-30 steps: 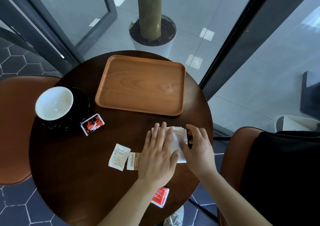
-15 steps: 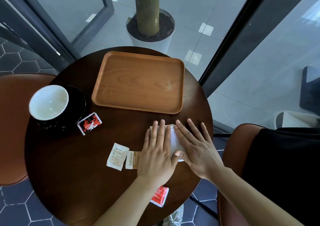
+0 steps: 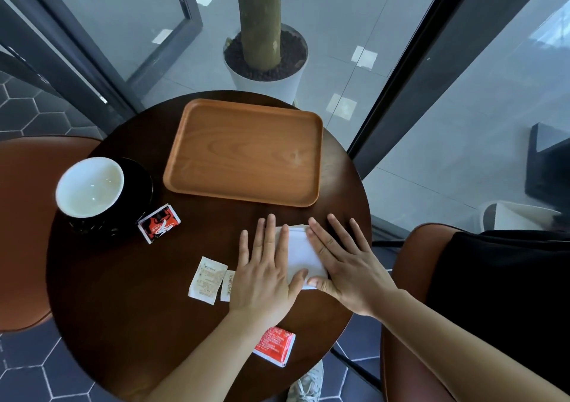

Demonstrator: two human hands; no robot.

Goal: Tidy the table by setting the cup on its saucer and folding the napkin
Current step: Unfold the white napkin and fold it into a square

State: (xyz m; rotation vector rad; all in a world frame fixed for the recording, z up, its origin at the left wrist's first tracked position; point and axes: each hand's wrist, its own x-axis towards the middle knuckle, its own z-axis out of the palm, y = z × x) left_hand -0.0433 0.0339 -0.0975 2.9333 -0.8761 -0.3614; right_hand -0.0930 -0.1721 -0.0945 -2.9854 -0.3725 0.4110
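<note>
A folded white napkin (image 3: 300, 250) lies on the round dark table (image 3: 123, 293), right of centre. My left hand (image 3: 266, 270) lies flat on its left part with straight fingers. My right hand (image 3: 345, 261) presses flat on its right part, fingers spread. Only a strip of napkin shows between the two hands. At the table's left, a black cup with a white inside (image 3: 89, 187) stands on a black saucer (image 3: 140, 182).
A wooden tray (image 3: 246, 151) lies at the back of the table. Red sachets lie by the saucer (image 3: 159, 222) and near the front edge (image 3: 274, 346); white and tan packets (image 3: 208, 279) lie left of my left hand. Brown chairs flank the table; a potted trunk (image 3: 262, 18) stands behind.
My right hand went from curled at the napkin's right edge to flat on top, then slid a little to the right. My left hand stayed flat on the napkin.
</note>
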